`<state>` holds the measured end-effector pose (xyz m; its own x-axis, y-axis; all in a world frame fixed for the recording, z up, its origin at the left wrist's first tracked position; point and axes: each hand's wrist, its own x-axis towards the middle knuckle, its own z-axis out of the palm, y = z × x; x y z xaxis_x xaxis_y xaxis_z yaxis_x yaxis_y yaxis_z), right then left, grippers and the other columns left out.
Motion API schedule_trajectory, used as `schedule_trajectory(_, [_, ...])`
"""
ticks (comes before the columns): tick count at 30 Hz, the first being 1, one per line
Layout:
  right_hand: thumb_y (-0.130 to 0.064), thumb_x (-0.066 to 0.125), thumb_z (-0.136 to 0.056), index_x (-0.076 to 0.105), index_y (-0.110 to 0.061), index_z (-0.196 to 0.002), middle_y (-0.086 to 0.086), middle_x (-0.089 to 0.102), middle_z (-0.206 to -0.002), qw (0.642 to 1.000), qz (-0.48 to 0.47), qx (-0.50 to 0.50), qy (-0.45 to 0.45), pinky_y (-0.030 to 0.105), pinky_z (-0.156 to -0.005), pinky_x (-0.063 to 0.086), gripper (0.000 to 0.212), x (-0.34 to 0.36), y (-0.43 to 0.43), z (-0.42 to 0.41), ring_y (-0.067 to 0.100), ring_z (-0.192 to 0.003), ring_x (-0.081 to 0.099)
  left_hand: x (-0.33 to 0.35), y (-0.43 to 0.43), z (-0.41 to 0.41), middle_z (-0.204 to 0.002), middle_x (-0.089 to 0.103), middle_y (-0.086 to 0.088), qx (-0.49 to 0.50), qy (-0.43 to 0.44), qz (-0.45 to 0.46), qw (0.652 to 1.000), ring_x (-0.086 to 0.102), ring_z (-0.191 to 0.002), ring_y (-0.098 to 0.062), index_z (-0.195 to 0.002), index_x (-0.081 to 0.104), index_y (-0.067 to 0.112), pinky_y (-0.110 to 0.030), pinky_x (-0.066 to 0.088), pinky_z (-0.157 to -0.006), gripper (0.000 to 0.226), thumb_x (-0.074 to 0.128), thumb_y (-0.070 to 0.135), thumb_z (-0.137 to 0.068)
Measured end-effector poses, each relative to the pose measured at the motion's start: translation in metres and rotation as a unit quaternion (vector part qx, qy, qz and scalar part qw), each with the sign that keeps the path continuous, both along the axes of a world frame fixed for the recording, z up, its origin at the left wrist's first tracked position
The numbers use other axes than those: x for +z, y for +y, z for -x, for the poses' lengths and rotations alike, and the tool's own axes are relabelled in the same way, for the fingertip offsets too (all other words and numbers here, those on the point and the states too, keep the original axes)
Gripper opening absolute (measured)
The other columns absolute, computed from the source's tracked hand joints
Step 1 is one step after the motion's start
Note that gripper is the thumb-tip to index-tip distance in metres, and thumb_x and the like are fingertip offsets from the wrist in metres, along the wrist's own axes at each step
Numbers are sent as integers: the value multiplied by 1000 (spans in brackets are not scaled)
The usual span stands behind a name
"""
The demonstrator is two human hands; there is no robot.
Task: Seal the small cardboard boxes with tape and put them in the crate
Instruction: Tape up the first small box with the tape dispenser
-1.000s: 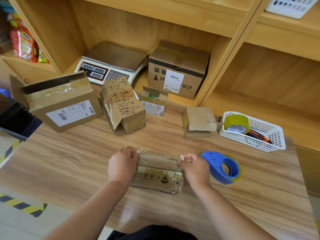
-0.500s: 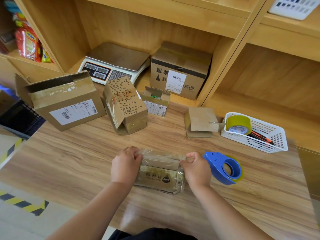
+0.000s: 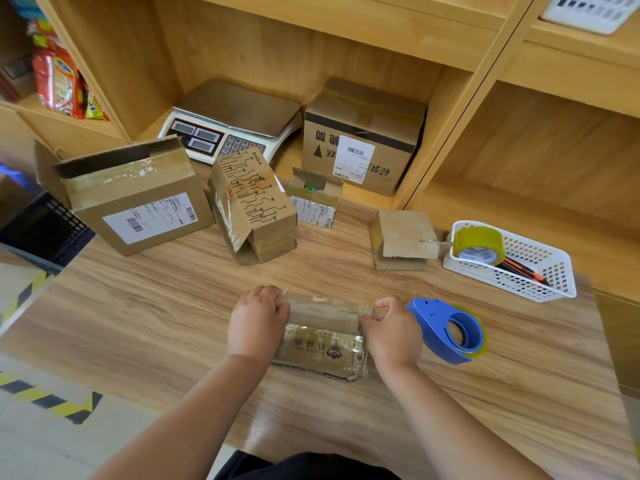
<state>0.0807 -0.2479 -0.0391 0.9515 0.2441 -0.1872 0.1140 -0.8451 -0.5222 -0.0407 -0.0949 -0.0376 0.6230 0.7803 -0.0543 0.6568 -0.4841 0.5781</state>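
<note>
Grip: left hand (image 3: 258, 320) and right hand (image 3: 391, 329) curl over the small box (image 3: 323, 336) ends, lower centre. Slack earlier, the tape (image 3: 329, 304) now lies pressed down; seal judged nearly done.

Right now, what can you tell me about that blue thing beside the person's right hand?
The tape dispenser looks like blue plastic: a round hub with an open hole and a flat plate narrowing to a nose. A yellowish clear tape roll sits around the hub, its edge showing on the right. It lies on its side on the wooden table, nose toward the right hand, just right of the small box. Whether the hand touches it is unclear.
</note>
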Motion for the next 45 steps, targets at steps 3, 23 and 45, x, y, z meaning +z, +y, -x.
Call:
schedule_trajectory(3, [-31,66,-79,57,-25,-106,-6,62,-77,1000,6,-4,-5,36,-79,49,29,-1,2,0,21,-89,59,0,2,-1,-95,61,1,-1,5,-7,1000,51,-95,-19,-106,63,12,-27,36,-79,20,56,22,-90])
schedule_trajectory(23, [-32,61,-83,53,-20,-114,-5,62,-82,998,49,18,-26,33,-88,37,34,9,2,2,20,-99,53,0,4,1,-86,64,-1,-19,108,-144,983,56,-84,-27,-82,75,16,-38,47,-74,29,80,39,-64])
schedule_trajectory(45, [-34,63,-85,54,-22,-114,-11,60,-78,997,44,39,-57,30,-81,38,33,7,0,3,16,-94,52,-16,-34,0,-151,-25,4,-438,146,-199,864,-27,-139,-10,-144,-18,18,-27,-27,-109,76,-19,58,-79])
